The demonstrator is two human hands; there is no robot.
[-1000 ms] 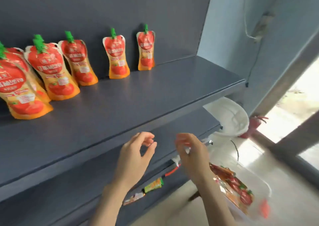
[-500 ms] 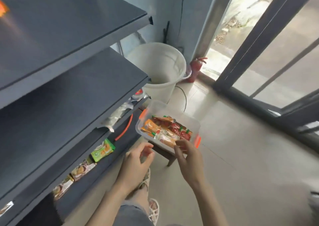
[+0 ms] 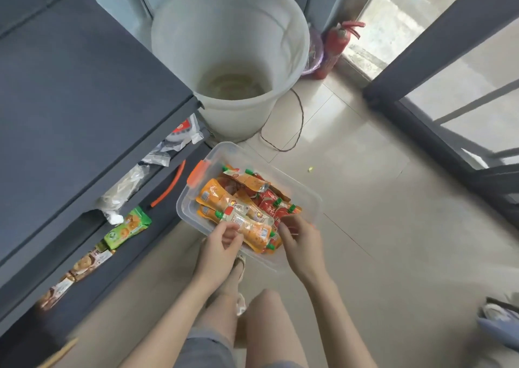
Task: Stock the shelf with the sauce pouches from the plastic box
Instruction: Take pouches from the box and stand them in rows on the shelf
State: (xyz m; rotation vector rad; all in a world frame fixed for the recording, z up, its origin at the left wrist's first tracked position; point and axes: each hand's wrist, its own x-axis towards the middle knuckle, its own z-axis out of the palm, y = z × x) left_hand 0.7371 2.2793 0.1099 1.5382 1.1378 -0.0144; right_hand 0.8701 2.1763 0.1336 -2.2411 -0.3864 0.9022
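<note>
I see the plastic box (image 3: 187, 209), clear with orange latches and no lid on, sitting low beside the dark grey shelf (image 3: 84, 100). The sauce pouches (image 3: 269, 206) lie flat in a loose heap inside, orange and red with green caps. The top pouch (image 3: 251, 228) lies slanted across the near end.

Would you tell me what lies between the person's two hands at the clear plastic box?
In the head view, an orange, green-capped sauce pouch lies between the left hand and right hand, inside the clear plastic box.
</note>
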